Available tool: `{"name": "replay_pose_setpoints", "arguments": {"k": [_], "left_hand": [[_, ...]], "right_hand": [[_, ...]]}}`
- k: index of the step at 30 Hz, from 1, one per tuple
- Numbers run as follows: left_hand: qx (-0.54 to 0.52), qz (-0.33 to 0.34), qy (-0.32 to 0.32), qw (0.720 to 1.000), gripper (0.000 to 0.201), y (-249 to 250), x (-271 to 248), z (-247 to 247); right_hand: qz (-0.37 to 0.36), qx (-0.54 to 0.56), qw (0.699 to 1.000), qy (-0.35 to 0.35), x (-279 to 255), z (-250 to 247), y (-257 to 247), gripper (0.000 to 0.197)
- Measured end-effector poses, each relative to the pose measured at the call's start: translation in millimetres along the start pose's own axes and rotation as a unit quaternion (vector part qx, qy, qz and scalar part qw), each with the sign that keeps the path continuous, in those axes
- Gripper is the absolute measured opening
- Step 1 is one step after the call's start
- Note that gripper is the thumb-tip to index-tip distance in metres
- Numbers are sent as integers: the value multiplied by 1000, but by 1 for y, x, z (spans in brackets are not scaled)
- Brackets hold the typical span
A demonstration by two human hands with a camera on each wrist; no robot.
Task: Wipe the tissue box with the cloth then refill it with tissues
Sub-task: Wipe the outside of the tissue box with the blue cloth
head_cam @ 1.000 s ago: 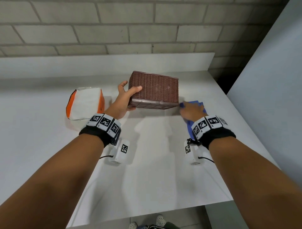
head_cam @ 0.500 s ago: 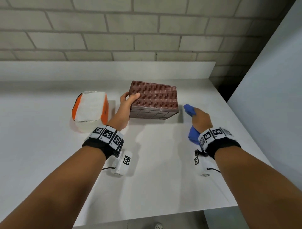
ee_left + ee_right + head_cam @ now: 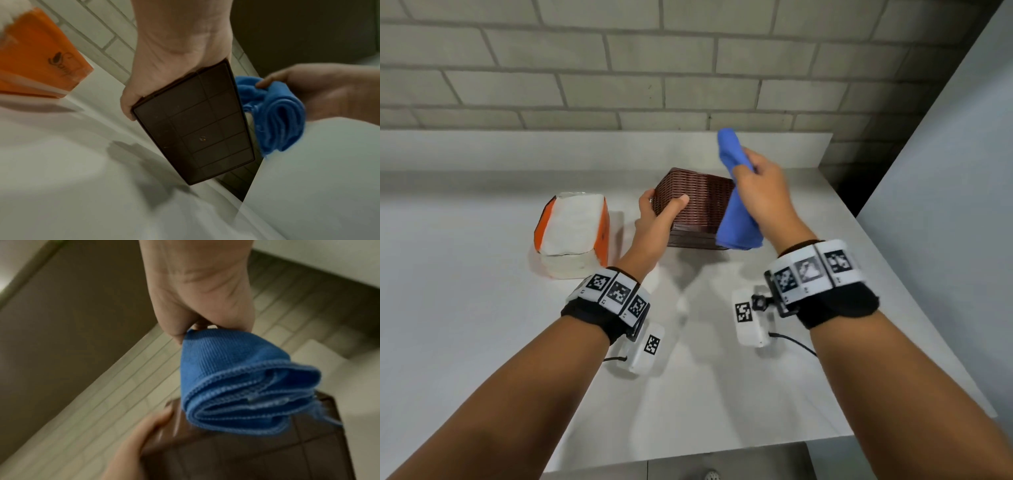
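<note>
The brown woven tissue box (image 3: 695,205) is lifted off the white table and tilted, its flat gridded bottom (image 3: 197,126) facing the left wrist camera. My left hand (image 3: 661,212) grips its left end, thumb on the top. My right hand (image 3: 760,192) holds a folded blue cloth (image 3: 736,219) above and just right of the box; the cloth (image 3: 242,386) hangs down over the box's right end. Whether cloth and box touch I cannot tell. An orange and white pack of tissues (image 3: 573,233) lies on the table to the left.
A white table (image 3: 482,342) runs to a raised back ledge under a grey brick wall (image 3: 619,68). A grey panel (image 3: 945,205) stands along the table's right side. The table's front edge is near my body.
My right hand picked the blue cloth off the table and raised it over the box's right end. My left hand lifted and tilted the box.
</note>
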State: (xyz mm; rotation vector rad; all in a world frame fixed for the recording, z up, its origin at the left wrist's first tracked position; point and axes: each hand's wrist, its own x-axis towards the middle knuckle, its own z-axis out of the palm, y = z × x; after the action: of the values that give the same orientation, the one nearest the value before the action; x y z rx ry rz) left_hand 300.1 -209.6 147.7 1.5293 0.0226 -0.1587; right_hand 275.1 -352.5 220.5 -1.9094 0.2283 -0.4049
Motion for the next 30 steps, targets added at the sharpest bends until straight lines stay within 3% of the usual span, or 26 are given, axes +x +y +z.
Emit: {"name": "replay_pose_setpoints", "arguments": {"k": [3,5,8,11,13,18,22,27,30], "left_hand": [[10,2,12,1000,101,-1,-2,2],[19,-2,24,1000,101,-2,-4,2],[7,0,21,1000,96,-3,-8,-2],[-9,20,-7,1000,90,-3,-11,-8],[-29,17,-12,999,72,-5,-11,-11],[-73,11,-2,997,56,-7,-11,-11],[-134,5,31,990,51,-4,-11,-13],[-130,14,33,991,51,-6,-9,-15],[-132,17,31,991,49,-7,-9,-9]], "right_hand": [[-11,-143,988,-47,-18,24,-3,50],[-7,-240,966,-99,-35,38,-4,51],[-62,-377,921,-79,-55,55,-2,56],[-132,-385,908,-98,-52,64,1,61],[-167,-382,900,-127,-50,67,6,59],[-190,-403,889,-109,-46,65,11,59],[-154,-411,895,-74,-31,52,19,54],[-61,-383,921,-30,-15,36,36,53],[-80,-392,916,-30,-22,47,31,54]]}}
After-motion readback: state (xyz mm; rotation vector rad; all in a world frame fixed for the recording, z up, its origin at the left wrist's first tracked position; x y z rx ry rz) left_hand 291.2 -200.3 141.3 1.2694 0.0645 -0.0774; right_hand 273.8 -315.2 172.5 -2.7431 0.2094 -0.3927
